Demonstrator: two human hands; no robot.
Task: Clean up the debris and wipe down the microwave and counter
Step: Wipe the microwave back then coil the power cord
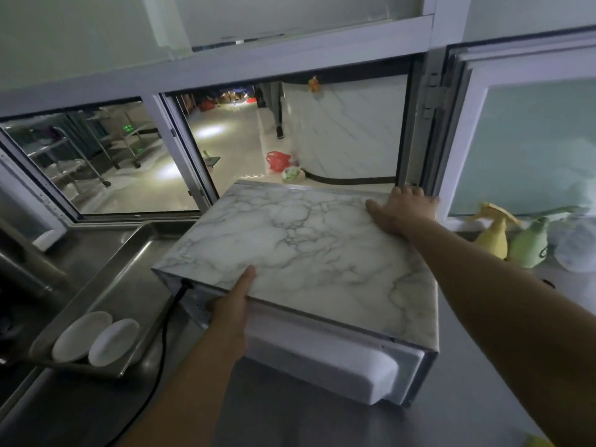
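Note:
The microwave (309,240), its top covered in a white marble pattern, sits turned at an angle on the steel counter (290,421). My left hand (233,301) grips its near left edge, thumb on top and fingers curled underneath by the black power cord (164,343). My right hand (400,208) holds the far right corner, thumb lying on the top and fingers wrapped over the back edge. Neither hand holds a cloth.
A steel tray (129,279) with two white dishes (96,340) lies left of the microwave. A yellow spray bottle (493,233), a green spray bottle (529,243) and a plastic bag (577,243) stand at the right. An open serving window (322,140) is behind.

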